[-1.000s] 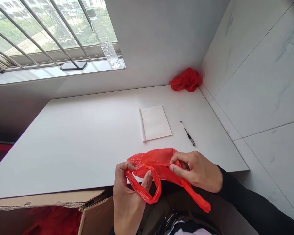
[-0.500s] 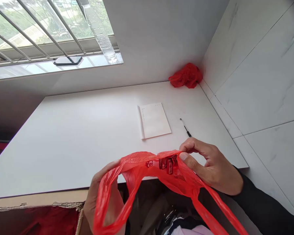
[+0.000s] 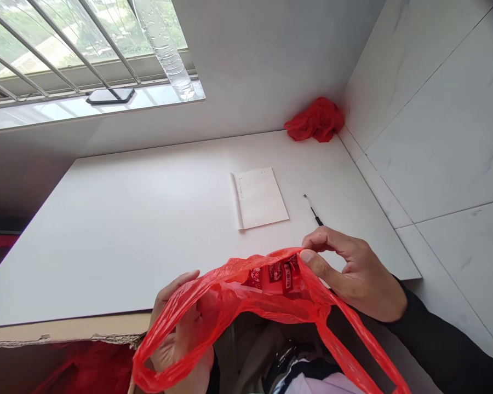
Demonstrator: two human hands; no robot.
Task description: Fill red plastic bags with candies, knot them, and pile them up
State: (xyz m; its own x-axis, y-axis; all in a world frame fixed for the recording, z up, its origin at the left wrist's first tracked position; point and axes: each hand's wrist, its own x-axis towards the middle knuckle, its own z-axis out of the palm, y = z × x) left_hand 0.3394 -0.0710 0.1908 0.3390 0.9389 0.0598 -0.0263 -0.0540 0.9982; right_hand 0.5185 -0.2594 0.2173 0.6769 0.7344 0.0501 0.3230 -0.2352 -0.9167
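Note:
A thin red plastic bag (image 3: 234, 298) is spread open between my hands at the near edge of the white table (image 3: 139, 219). My left hand (image 3: 181, 334) grips its left side, partly veiled by the red film. My right hand (image 3: 349, 271) pinches the bag's right rim between thumb and fingers. Small red printed items (image 3: 277, 273) show inside the bag near my right hand. A loose handle strip (image 3: 353, 355) hangs down to the right.
A small notepad (image 3: 259, 197) and a black pen (image 3: 313, 210) lie on the table. A crumpled red bag (image 3: 316, 119) sits in the far corner by the tiled wall. A phone (image 3: 110, 95) and a plastic bottle (image 3: 166, 49) rest on the windowsill. A cardboard box (image 3: 66, 355) stands lower left.
The bag went from bunched up to pulled wide open, showing red items inside. My left hand dropped lower and left; my right hand rose slightly, still pinching the rim.

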